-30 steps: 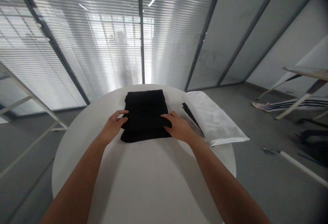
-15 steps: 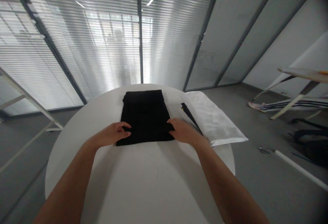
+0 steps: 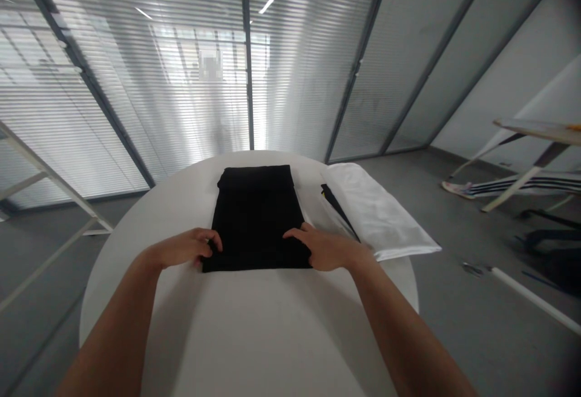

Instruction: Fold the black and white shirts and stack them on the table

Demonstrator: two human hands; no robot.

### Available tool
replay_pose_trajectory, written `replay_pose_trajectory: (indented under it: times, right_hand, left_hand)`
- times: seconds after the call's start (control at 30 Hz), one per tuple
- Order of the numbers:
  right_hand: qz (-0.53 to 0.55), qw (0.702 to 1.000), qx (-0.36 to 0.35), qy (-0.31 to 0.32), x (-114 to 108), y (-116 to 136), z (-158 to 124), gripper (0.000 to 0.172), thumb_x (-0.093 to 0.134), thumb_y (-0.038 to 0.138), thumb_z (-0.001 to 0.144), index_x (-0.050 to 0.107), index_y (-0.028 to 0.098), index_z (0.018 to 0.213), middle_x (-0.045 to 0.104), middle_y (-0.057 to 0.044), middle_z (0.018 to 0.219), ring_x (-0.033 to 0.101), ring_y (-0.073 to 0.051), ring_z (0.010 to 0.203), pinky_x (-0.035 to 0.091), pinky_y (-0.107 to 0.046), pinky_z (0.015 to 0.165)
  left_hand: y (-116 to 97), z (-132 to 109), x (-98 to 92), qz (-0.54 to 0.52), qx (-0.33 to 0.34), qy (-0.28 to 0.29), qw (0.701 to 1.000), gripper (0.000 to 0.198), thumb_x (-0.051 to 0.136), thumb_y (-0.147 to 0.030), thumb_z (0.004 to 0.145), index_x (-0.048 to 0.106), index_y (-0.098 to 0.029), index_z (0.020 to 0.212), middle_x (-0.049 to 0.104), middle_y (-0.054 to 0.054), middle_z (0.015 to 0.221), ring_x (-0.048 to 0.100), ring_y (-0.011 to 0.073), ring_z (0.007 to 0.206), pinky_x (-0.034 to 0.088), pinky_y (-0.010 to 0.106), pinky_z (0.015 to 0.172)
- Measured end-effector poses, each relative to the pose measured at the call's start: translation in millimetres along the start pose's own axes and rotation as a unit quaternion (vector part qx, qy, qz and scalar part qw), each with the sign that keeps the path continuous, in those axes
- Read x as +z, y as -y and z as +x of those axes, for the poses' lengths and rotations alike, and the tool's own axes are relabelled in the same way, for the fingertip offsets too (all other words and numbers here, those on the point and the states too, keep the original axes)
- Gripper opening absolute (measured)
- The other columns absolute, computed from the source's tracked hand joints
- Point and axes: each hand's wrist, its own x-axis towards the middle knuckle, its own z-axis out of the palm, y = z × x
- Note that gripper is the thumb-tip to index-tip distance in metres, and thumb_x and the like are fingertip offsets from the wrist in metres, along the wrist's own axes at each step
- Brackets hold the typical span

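Observation:
A folded black garment (image 3: 256, 221) lies flat on the round white table (image 3: 267, 324), its far end doubled over into a band. At its near left corner, my left hand (image 3: 188, 247) has its fingers curled over the edge, with the thumb low beside the cloth. My right hand (image 3: 329, 249) grips the near right edge, its index finger stretched across the top of the fabric. What kind of garment it is cannot be made out.
To the right, a folded white cloth or bag (image 3: 376, 209) overhangs the table edge, with a black strip (image 3: 338, 208) beside it. A white metal frame (image 3: 54, 182) stands at left. Another table (image 3: 540, 132) and a person's striped leg (image 3: 521, 186) are at far right.
The garment's near edge has come closer to me. Both hands have shifted slightly outward and nearer, and my right index finger now reaches further over the cloth.

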Motion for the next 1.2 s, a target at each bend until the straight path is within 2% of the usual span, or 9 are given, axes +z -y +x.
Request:
replay_pose_trajectory:
  times: [0.17,0.27,0.37,0.7,0.8,0.9,0.97,1.07,1.2]
  right_hand:
    - [0.045,0.997,-0.024,-0.052,-6.3,5.3,8.2,0.028,0.055,0.025,0.084,0.064,0.027,0.110,0.063,-0.002,0.097,0.060,-0.016,0.082,0.043,-0.025,0.069]
    - [-0.025,0.984,0.088,-0.152,-1.4,5.2,16.0,0.027,0.046,0.040,0.093,0.062,0.020,0.104,0.067,-0.007,0.095,0.063,-0.021,0.085,0.043,-0.030,0.072]
    - [-0.086,0.972,0.157,-0.153,5.0,0.3,17.9,0.036,0.056,0.043,0.088,0.056,0.018,0.115,0.068,-0.013,0.101,0.065,-0.027,0.091,0.043,-0.033,0.073]
    - [0.016,1.000,0.025,-0.005,-5.9,-7.4,7.7,0.024,0.055,0.015,0.077,0.068,0.023,0.096,0.069,-0.001,0.074,0.065,-0.016,0.066,0.043,-0.024,0.057]
    - [0.133,0.977,0.058,0.157,-11.0,-2.9,-2.4,0.022,0.056,0.018,0.077,0.067,0.020,0.096,0.066,0.001,0.062,0.063,-0.015,0.052,0.047,-0.023,0.051]
    - [0.248,0.933,0.036,0.258,-14.7,-0.1,-7.7,0.025,0.059,0.025,0.079,0.064,0.020,0.104,0.067,0.002,0.064,0.063,-0.014,0.052,0.050,-0.023,0.051]
    - [0.266,0.940,0.025,0.211,-14.8,-2.3,-3.2,0.031,0.060,0.034,0.083,0.061,0.020,0.110,0.066,0.002,0.065,0.063,-0.014,0.052,0.050,-0.024,0.052]
    - [0.166,0.981,0.087,-0.041,-9.9,-11.7,14.6,0.032,0.050,0.045,0.091,0.061,0.019,0.107,0.067,-0.002,0.071,0.065,-0.016,0.061,0.049,-0.025,0.060]
    - [-0.007,0.939,0.225,-0.258,3.3,-24.7,39.0,0.041,0.043,0.051,0.094,0.062,0.017,0.108,0.070,-0.012,0.093,0.067,-0.026,0.091,0.048,-0.035,0.079]
  left_hand:
    - [1.5,14.9,2.3,0.095,-0.028,-0.213,0.972,0.027,0.049,-0.044,0.077,0.062,-0.020,0.076,0.057,0.001,0.060,0.057,0.0190,0.060,0.040,0.029,0.060]
    - [2.8,23.1,8.3,0.153,-0.098,-0.301,0.936,0.038,0.050,-0.057,0.078,0.059,-0.020,0.084,0.061,0.004,0.063,0.060,0.0222,0.060,0.040,0.030,0.058]
    - [4.8,24.7,13.8,0.155,-0.138,-0.254,0.945,0.045,0.055,-0.058,0.075,0.055,-0.018,0.095,0.060,0.003,0.057,0.060,0.0232,0.051,0.039,0.030,0.052]
    - [-8.3,3.6,16.6,0.061,-0.125,-0.088,0.986,0.093,0.065,-0.042,0.069,0.018,-0.012,0.144,0.054,-0.005,0.047,0.053,0.0208,0.040,0.033,0.026,0.040]
    - [-15.0,-14.1,13.5,0.087,-0.114,0.007,0.990,0.083,0.065,-0.044,0.069,0.032,-0.015,0.139,0.055,-0.004,0.046,0.052,0.0193,0.039,0.033,0.025,0.041]
    - [-16.4,-26.7,6.9,0.104,-0.084,0.105,0.985,0.044,0.061,-0.053,0.073,0.059,-0.019,0.102,0.056,-0.001,0.044,0.049,0.0160,0.038,0.035,0.025,0.044]
    - [-13.4,-25.2,2.7,0.099,-0.072,0.088,0.989,0.042,0.055,-0.061,0.076,0.060,-0.019,0.081,0.057,0.000,0.046,0.047,0.0141,0.038,0.037,0.026,0.047]
    - [-4.2,-7.1,0.4,0.083,-0.111,-0.091,0.986,0.056,0.049,-0.075,0.073,0.058,-0.019,0.078,0.060,0.002,0.053,0.049,0.0151,0.039,0.037,0.027,0.044]
    - [6.5,20.0,4.8,0.118,-0.147,-0.205,0.961,0.058,0.051,-0.077,0.069,0.057,-0.019,0.071,0.058,0.005,0.047,0.054,0.0198,0.040,0.037,0.029,0.043]
